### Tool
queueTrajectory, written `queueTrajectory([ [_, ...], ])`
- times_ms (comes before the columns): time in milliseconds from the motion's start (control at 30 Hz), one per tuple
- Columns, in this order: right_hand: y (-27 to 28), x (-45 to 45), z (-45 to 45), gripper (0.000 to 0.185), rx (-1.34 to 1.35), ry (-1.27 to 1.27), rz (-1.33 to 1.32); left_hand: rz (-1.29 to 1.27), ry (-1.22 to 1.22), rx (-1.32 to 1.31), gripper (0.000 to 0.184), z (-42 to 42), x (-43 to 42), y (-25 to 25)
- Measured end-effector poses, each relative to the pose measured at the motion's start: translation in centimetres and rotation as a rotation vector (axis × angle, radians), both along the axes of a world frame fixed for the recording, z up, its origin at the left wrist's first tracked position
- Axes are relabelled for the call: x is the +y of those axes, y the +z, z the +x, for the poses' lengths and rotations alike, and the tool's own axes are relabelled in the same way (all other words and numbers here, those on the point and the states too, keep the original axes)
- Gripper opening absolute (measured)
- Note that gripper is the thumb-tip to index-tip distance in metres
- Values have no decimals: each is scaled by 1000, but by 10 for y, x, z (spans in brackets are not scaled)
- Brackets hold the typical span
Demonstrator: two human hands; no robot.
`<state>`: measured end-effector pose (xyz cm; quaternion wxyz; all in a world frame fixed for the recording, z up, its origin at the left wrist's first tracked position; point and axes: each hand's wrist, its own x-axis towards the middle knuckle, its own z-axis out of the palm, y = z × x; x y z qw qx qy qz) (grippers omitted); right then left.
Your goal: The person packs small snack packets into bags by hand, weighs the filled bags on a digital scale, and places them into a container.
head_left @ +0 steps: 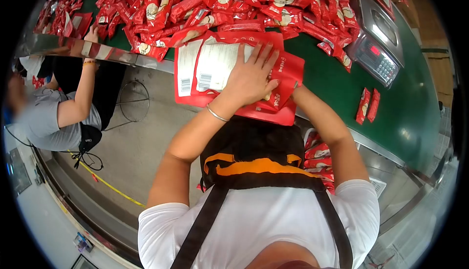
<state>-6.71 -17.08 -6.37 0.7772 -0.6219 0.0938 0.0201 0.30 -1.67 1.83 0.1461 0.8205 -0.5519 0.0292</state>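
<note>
At the edge of the green table (pixel 408 117), red pouches (pixel 215 66) lie under your left hand (pixel 251 77).
Its fingers spread flat; they overlap left to right, the right side ending at your right hand (pixel 297 92) (grip mostly hidden: I cannot tell).

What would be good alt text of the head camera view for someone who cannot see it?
A person's left hand lies spread on large flat red pouches with white labels, while the partly hidden right hand is at their right edge. Beyond them, small shiny red packets are heaped on a green tabletop beside a silver digital scale.
</note>
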Motion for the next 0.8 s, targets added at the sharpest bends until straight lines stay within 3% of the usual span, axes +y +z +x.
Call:
queueTrajectory([
  [67, 3, -4, 0, 47, -4, -13, -9, -53, -11, -42, 59, 11, -5, -2],
  [133, 0, -3, 3, 46, -8, -27, -11, 118, -117, -181, 46, 39, -20, -3],
  [200, -1, 0, 4, 46, -12, -47, -8, 70, 188, 281, 37, 63, -38, 4],
  [233, -2, 0, 4, 46, -17, -60, -11, 63, 168, 272, 37, 68, -43, 4],
  [300, -1, 2, 0, 45, -20, -82, -9, 287, 45, 356, 31, 78, -50, 4],
  [433, -3, 6, -10, 44, -13, -133, -13, 316, -41, 389, 24, 80, -61, -3],
  [500, 9, -11, -23, 44, 43, -203, -56, 229, 21, 349, 24, 72, -58, -5],
  [567, 47, -38, -52, 43, 52, -450, -152, 68, 144, 331, 26, 65, -51, 5],
  [600, 74, -46, -68, 47, -104, -565, -343, -8, 188, 342, 27, 59, -48, 10],
  [667, 104, -57, -85, 54, -94, -607, 259, -80, 224, 325, 24, 32, -61, 38],
  [700, 130, -44, -82, 47, -234, -285, 329, -213, 196, 286, 21, 15, -70, 47],
  [733, 127, -50, -81, 48, -73, -60, 6, -346, 167, 248, 17, -1, -77, 50],
  [800, 136, -39, -89, 43, -32, -297, -475, -463, 48, 149, 7, -21, -88, 60],
])
